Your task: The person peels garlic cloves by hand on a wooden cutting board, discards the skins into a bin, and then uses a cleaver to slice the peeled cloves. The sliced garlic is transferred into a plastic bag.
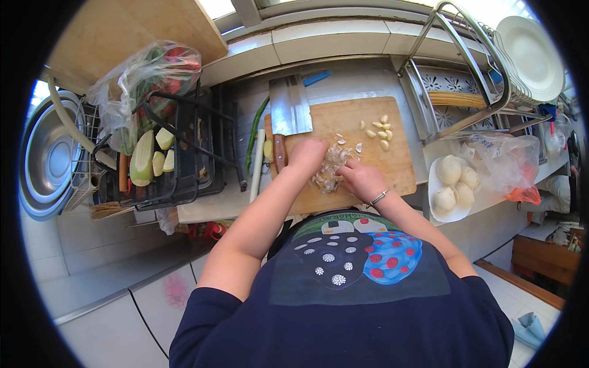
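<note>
A heap of papery garlic skins [335, 165] lies on a wooden cutting board [391, 170] between my hands. My left hand [310, 155] is curled at the heap's left edge, its fingertips hidden from above. From the right, my right hand [364, 180] reaches its fingertips into the skins. Whether either hand grips anything is not visible. Several peeled garlic cloves [383, 134] rest at the board's upper right. A cleaver [291, 106] lies just beyond my left hand, its wooden handle [280, 154] pointing toward me and its blade partly over the board's corner.
Left of the board are a green chilli pepper [256, 133], a white scallion stalk [257, 161] and a black rack [195, 152] with cut green vegetable pieces [142, 161]. A bag of vegetables [156, 78] stands behind. At right are steamed buns [453, 181] and a metal dish rack [497, 108].
</note>
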{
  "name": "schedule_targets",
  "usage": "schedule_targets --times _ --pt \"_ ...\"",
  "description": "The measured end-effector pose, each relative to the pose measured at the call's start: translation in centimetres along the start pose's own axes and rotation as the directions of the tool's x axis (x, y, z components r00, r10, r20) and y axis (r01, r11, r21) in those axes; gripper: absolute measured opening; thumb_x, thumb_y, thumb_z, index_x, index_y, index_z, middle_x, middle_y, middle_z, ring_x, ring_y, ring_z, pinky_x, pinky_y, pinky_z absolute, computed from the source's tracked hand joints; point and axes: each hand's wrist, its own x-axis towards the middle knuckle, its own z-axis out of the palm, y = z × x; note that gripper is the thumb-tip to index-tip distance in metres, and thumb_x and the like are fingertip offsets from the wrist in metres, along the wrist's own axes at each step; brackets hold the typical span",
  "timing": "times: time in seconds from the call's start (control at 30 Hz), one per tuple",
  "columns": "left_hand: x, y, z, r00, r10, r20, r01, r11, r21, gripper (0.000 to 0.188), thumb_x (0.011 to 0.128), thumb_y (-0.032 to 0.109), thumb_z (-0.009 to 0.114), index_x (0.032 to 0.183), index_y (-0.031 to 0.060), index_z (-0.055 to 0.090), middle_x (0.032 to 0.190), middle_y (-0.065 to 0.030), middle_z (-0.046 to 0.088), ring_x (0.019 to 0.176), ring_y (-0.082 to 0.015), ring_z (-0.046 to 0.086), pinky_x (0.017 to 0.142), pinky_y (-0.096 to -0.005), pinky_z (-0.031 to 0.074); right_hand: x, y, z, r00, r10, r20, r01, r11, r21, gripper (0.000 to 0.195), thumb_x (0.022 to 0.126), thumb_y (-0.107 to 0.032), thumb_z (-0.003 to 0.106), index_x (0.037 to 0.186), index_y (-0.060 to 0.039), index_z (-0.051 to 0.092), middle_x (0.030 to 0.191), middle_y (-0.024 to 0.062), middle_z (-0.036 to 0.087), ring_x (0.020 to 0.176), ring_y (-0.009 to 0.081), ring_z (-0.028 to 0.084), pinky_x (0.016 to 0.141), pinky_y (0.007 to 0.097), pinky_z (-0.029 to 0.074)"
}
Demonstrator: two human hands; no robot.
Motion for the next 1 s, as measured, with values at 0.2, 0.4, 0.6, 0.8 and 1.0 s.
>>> schedule_targets --times 0.2,0.4,0.6,0.8,1.0 --pt "-4.2 0.9 -1.2 0.983 -0.127 -0.133 0.109 0.985 -0.136 0.014 0.077 0.011 0.062 0.09 0.0071 0.066 0.087 -0.0125 0.062 0.087 -0.0318 0.061 0.072 -0.0427 0.05 0.7 0.0 1.2 0.994 0.076 0.078 -0.07 0.995 -0.077 0.019 0.074 -0.022 0.069 0.087 -0.0142 0.057 0.085 0.0075 0.057 0.071 0.0271 0.064 0.057 0.0404 0.051" --pt "-6.1 1.9 -1.4 0.974 -0.213 -0.07 0.124 0.769 -0.627 0.018 0.082 0.017 0.067 0.096 0.0048 0.067 0.084 -0.0087 0.065 0.068 -0.0194 0.062 0.063 -0.0344 0.05 1.6 -1.8 -0.4 0.995 0.083 -0.046 -0.07 0.969 0.235 0.017 0.077 -0.017 0.071 0.088 -0.0095 0.06 0.078 0.008 0.061 0.068 0.0232 0.062 0.058 0.0347 0.05" --pt "-5.9 1.9 -3.2 0.942 -0.196 0.273 0.276 -0.01 -0.961 0.018 0.088 0.015 0.065 0.1 0.0022 0.063 0.083 -0.0038 0.066 0.067 -0.0093 0.061 0.058 -0.022 0.05 2.9 -2.9 -3.2 0.945 0.287 0.157 -0.269 0.41 0.871 0.015 0.087 -0.013 0.066 0.094 0.0 0.061 0.077 0.0002 0.063 0.056 0.0035 0.053 0.048 0.0189 0.043" --pt "-5.9 3.4 -3.9 0.953 -0.228 0.2 0.189 -0.069 -0.979 0.017 0.088 0.012 0.065 0.099 0.0005 0.062 0.082 -0.0032 0.066 0.066 -0.0076 0.061 0.056 -0.0202 0.05 2.6 -2.8 -3.3 0.915 0.358 0.188 -0.257 0.155 0.954 0.017 0.087 -0.013 0.065 0.098 -0.0012 0.06 0.075 0.0 0.061 0.054 0.0031 0.052 0.046 0.018 0.041" --pt "-5.9 4.1 -3.7 0.967 -0.244 0.068 0.128 0.237 -0.963 0.011 0.088 0.008 0.064 0.095 0.0001 0.064 0.075 -0.0027 0.064 0.062 -0.007 0.06 0.056 -0.0208 0.049 2.4 -2.9 -3.4 0.887 0.346 0.306 -0.398 0.238 0.886 0.019 0.093 -0.024 0.059 0.088 -0.0064 0.057 0.065 -0.0034 0.051 0.05 0.0033 0.044 0.044 0.0186 0.035"
